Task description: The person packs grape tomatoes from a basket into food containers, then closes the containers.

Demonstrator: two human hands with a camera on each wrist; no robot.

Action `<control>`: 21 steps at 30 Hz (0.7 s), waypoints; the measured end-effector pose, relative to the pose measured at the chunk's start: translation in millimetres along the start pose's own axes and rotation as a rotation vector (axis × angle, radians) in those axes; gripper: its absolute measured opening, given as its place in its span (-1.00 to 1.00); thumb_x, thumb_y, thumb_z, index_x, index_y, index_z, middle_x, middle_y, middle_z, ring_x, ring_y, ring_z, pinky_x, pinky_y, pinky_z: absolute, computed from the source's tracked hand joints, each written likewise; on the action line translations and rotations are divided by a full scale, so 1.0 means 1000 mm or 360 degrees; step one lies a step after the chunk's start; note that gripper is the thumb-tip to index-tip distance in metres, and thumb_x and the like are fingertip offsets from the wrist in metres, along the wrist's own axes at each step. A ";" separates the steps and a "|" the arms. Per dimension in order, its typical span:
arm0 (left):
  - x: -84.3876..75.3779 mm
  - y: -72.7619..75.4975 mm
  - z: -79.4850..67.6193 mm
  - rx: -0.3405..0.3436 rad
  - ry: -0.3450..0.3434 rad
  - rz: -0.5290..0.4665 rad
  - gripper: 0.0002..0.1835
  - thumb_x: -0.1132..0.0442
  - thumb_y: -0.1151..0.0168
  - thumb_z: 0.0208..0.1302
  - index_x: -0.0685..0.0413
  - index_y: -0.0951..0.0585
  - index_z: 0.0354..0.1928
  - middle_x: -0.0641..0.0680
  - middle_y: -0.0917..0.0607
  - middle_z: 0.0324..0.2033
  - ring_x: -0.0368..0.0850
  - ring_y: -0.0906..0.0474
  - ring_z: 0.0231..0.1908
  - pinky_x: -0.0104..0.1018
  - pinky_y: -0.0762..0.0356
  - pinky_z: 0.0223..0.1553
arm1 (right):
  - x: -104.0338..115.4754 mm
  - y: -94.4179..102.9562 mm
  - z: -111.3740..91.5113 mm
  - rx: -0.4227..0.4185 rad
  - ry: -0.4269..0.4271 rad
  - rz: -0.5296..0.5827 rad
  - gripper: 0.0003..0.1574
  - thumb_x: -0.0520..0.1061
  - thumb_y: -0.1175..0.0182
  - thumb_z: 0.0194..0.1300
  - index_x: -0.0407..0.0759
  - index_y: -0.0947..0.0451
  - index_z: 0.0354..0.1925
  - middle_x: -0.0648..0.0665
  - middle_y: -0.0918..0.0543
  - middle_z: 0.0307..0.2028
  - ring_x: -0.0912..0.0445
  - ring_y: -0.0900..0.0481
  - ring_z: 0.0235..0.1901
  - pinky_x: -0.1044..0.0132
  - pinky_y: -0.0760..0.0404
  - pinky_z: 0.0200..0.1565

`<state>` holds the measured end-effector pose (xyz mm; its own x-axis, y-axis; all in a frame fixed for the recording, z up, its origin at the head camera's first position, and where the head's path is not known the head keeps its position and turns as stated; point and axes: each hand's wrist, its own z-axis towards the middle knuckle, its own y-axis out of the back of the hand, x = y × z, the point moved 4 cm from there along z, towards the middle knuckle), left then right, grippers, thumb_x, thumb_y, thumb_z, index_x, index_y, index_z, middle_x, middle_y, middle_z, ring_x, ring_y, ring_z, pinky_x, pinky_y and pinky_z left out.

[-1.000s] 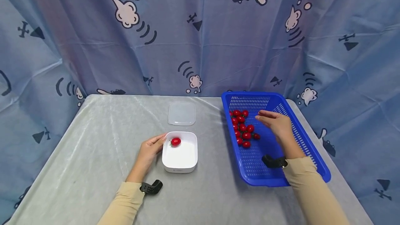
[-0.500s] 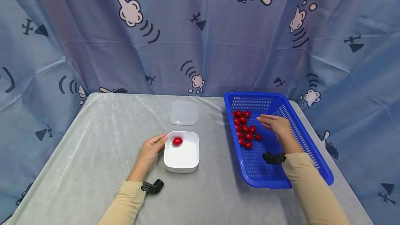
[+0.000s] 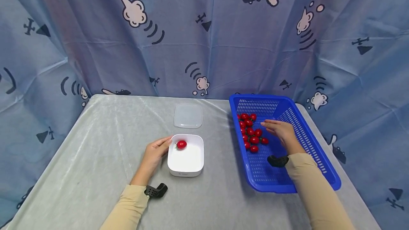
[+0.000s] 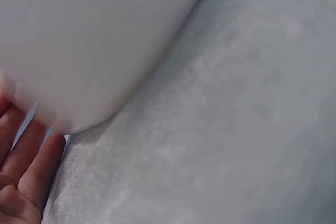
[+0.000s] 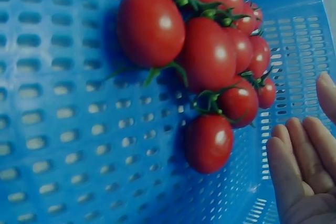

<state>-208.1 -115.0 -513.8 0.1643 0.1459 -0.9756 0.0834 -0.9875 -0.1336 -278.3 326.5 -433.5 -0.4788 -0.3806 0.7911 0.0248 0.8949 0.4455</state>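
Note:
In the head view my left hand [image 3: 155,151] rests against the upper left side of a square white box [image 3: 186,164]. Its fairly straight fingers [image 4: 44,163] touch the outer wall in the left wrist view. One cherry tomato [image 3: 181,144] with a green calyx lies inside, near the back left corner. On the right, my right hand [image 3: 281,132] hovers over a blue plastic basket [image 3: 262,187], fingers extended and holding nothing. Several cherry tomatoes [image 5: 210,53] with green stems are bunched along the basket's left side, just left of those fingertips.
A translucent square lid [image 3: 188,116] lies flat behind the white box. Pale grey cloth covers the table [image 3: 105,144]. A blue patterned curtain [image 3: 175,38] hangs along the back and sides. The basket's raised rim surrounds the right hand's area.
My right hand has lowered slightly within the basket, its fingers drawn closer together. The left hand keeps its place at the box. The whole head view has shifted a little.

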 end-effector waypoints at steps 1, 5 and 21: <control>0.000 0.000 0.000 -0.0001 0.0001 -0.0002 -0.56 0.24 -0.24 0.39 0.41 -0.56 0.18 0.11 -0.73 0.04 -0.44 -0.67 -0.17 -0.53 -0.62 -0.02 | -0.002 0.000 0.001 0.0005 0.0003 -0.0010 -0.11 0.18 -0.23 0.37 -0.24 -0.24 0.46 -0.28 -0.27 0.45 -0.15 -0.32 0.42 -0.17 -0.07 0.51; 0.000 0.000 -0.001 0.0004 -0.0002 -0.0008 -0.56 0.23 -0.24 0.38 0.41 -0.55 0.18 0.09 -0.74 0.02 -0.43 -0.67 -0.18 -0.52 -0.63 -0.03 | -0.008 0.000 0.005 -0.0003 0.0034 -0.0002 -0.21 0.09 -0.18 0.43 -0.31 -0.28 0.42 -0.31 -0.32 0.42 -0.16 -0.35 0.40 -0.05 -0.26 0.46; 0.000 0.000 0.001 -0.0003 0.0007 -0.0002 -0.56 0.22 -0.25 0.38 0.39 -0.57 0.18 0.07 -0.75 0.02 -0.42 -0.68 -0.20 -0.51 -0.63 -0.05 | -0.015 0.004 0.016 0.0131 0.0057 -0.0032 -0.13 0.06 -0.27 0.36 -0.41 -0.26 0.40 -0.32 -0.40 0.36 0.19 -0.67 0.02 0.05 -0.40 0.38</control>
<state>-208.9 -115.1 -513.6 0.1683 0.1477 -0.9746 0.0852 -0.9872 -0.1348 -285.4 339.1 -450.2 -0.4466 -0.4055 0.7976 -0.0574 0.9025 0.4268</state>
